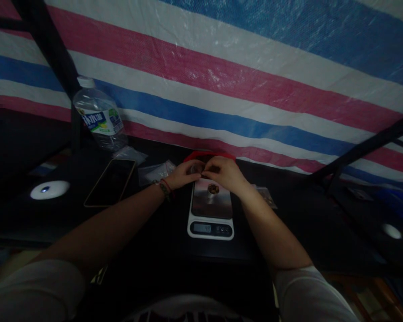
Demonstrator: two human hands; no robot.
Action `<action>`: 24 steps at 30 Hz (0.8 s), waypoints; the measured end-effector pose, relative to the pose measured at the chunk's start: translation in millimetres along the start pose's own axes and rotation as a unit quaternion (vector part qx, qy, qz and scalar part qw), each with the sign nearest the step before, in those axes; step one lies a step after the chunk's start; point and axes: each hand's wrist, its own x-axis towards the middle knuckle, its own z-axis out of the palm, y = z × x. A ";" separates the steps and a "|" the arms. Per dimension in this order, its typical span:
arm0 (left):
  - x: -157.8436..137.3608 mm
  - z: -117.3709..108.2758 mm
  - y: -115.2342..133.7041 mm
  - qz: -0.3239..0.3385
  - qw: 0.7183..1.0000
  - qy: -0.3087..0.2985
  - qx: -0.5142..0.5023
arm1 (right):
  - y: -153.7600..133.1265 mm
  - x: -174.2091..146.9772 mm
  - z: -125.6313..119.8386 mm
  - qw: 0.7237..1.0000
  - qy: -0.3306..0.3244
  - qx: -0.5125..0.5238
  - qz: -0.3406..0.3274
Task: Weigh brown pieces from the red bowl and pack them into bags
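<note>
Arching inward near scale [211, 210], left hand [184, 173], right hand [226, 173]

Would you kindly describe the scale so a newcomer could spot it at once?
Below the striped sheet lies a black table. Near its middle sits the white scale, its metal plate bearing a small cup of brown pieces. Unlike the dark phone to its left, it has a digital display.

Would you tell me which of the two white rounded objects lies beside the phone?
The left white object, with a small bluish spot, lies beside the phone; the right white object is at the far right.
</note>
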 end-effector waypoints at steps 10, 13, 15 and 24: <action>-0.6 1.6 1.5 0.008 1.000 -0.015 -0.001 | 48.6 6.4 1.8 0.979 0.008 -0.163 0.120; -0.1 1.7 -0.4 0.000 1.000 0.000 -0.020 | 55.3 2.2 -12.3 0.970 -0.098 -0.164 0.152; 0.3 1.8 -2.4 -0.006 0.999 0.014 -0.033 | 50.8 -3.0 -25.8 0.974 -0.160 -0.091 0.136; 1.2 0.3 -2.8 -0.027 0.999 0.011 -0.026 | 22.6 -16.3 -27.8 0.946 -0.315 0.008 0.071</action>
